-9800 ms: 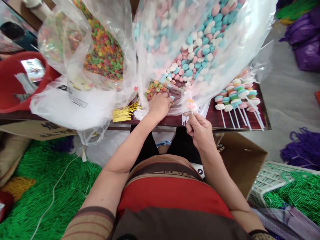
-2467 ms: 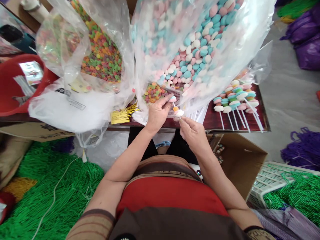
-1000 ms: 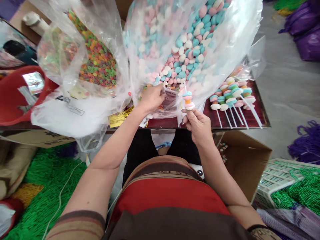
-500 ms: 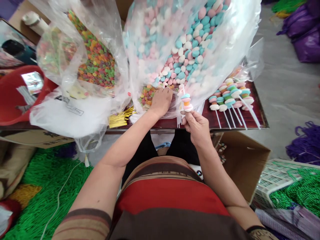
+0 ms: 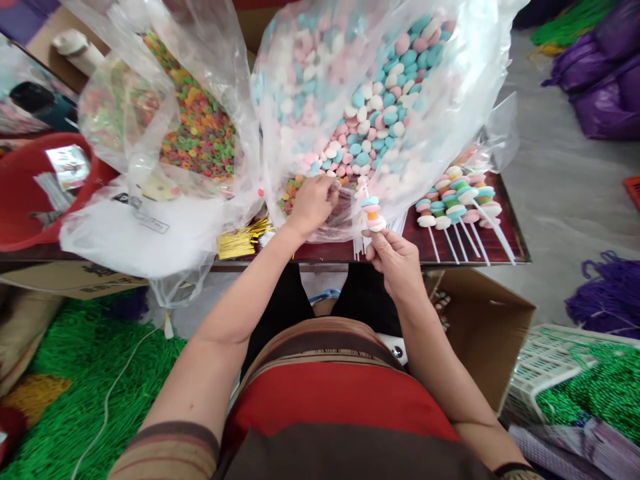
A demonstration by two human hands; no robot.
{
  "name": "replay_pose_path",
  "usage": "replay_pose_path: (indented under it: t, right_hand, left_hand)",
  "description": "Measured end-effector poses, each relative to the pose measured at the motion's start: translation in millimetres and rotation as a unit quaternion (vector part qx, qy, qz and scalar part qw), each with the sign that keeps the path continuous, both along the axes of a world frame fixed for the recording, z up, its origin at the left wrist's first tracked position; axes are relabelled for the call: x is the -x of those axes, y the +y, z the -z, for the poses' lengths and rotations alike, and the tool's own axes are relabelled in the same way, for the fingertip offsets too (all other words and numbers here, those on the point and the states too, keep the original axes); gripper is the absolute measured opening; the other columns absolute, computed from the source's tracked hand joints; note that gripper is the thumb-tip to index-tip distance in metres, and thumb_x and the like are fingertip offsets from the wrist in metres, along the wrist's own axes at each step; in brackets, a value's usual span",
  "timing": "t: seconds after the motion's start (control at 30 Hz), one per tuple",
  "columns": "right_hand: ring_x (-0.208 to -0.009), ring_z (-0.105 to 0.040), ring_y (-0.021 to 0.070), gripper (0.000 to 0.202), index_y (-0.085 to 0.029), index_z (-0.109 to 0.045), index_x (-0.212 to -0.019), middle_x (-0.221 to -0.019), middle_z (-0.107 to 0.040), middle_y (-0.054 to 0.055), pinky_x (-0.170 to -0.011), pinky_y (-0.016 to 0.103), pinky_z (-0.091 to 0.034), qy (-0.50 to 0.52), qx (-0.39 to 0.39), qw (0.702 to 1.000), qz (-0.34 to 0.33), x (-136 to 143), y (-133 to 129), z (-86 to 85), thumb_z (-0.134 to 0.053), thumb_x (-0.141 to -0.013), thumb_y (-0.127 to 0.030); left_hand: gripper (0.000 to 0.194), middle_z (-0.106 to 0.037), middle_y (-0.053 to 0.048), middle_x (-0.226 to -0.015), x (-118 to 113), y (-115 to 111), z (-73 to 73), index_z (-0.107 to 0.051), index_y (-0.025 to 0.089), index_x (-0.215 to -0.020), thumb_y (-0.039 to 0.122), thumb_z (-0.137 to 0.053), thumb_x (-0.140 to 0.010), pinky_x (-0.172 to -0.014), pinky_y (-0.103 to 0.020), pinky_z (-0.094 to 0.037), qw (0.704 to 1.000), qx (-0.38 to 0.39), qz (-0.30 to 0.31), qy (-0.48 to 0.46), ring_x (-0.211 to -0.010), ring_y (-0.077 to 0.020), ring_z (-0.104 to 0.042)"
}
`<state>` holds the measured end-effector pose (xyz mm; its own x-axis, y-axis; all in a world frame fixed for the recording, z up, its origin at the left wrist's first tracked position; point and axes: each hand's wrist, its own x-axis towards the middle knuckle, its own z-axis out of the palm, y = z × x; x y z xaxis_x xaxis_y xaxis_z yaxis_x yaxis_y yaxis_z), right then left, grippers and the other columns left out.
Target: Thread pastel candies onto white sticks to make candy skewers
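Note:
My right hand [image 5: 397,261] pinches a white stick threaded with blue, pink, orange and white candies [image 5: 371,215], held upright above the table's front edge. My left hand [image 5: 316,203] is over the small ring candies [image 5: 291,193] at the mouth of a clear bag. Its fingers are curled together, and what they hold, if anything, is too small to name. Behind both hands lies a large bag of pink, blue and white candies [image 5: 364,143]. Several finished-looking candy skewers [image 5: 456,200] rest at the table's right end.
A bag of colourful ring candies [image 5: 200,133], a red basin [image 5: 95,200] and gold twist ties [image 5: 240,241] are on the left. White sticks [image 5: 358,245] lie by my right hand. Below right are a cardboard box [image 5: 493,333] and a white crate [image 5: 537,360].
My left hand has shifted slightly left and its fingers have drawn together. My right hand still holds the candy stick in nearly the same place. The view has moved a little.

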<state>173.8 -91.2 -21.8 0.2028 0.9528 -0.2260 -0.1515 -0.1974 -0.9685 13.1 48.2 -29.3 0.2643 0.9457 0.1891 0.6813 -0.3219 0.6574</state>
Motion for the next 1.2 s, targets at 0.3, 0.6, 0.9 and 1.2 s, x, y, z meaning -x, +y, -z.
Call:
replay_pose_path:
  t: [0.3,0.6,0.9,1.2]
  right_hand:
    - [-0.045,-0.037,0.0101,0.040,-0.018,-0.080,-0.095,-0.047,-0.046,-0.006,-0.049,0.026,-0.030,-0.139,-0.023,0.985,-0.096,7,-2,-10.3,-0.062,-0.094,-0.054]
    - [-0.050,-0.043,0.0138,0.035,-0.018,-0.082,-0.093,-0.047,-0.045,-0.004,-0.051,0.027,-0.032,-0.222,-0.052,0.966,-0.121,-3,-6,-14.2,-0.059,-0.095,-0.045]
    - [-0.045,-0.033,0.0101,0.039,-0.016,-0.079,-0.095,-0.048,-0.040,-0.007,-0.048,0.026,-0.027,-0.106,-0.007,0.986,-0.128,1,-6,-5.0,-0.060,-0.093,-0.050]
    - [-0.049,-0.039,0.0110,0.036,-0.019,-0.078,-0.098,-0.052,-0.048,-0.005,-0.052,0.026,-0.032,-0.128,-0.046,0.989,-0.060,9,-9,-1.8,-0.059,-0.096,-0.049]
  left_hand:
    - [0.026,-0.080,-0.006,-0.104,18,-20,11.3,-0.076,0.022,-0.107,0.044,-0.069,-0.096,-0.083,-0.034,-0.061,0.872,0.241,-0.001,-0.426,-0.092,-0.0175,-0.077]
    - [0.030,-0.079,-0.003,-0.094,21,-20,1.7,-0.077,0.020,-0.100,0.044,-0.084,-0.083,-0.079,-0.028,-0.059,0.855,0.256,0.026,-0.450,-0.082,-0.0133,-0.073]
    - [0.030,-0.074,-0.001,-0.080,28,-22,-16.5,-0.077,0.022,-0.092,0.049,-0.085,-0.082,-0.067,-0.026,-0.056,0.845,0.289,0.084,-0.442,-0.073,-0.0133,-0.070]
    - [0.011,-0.076,0.001,-0.084,8,-36,-21.1,-0.073,0.017,-0.085,0.023,-0.083,-0.085,-0.074,-0.021,-0.055,0.738,0.358,-0.005,-0.572,-0.075,-0.0090,-0.071]
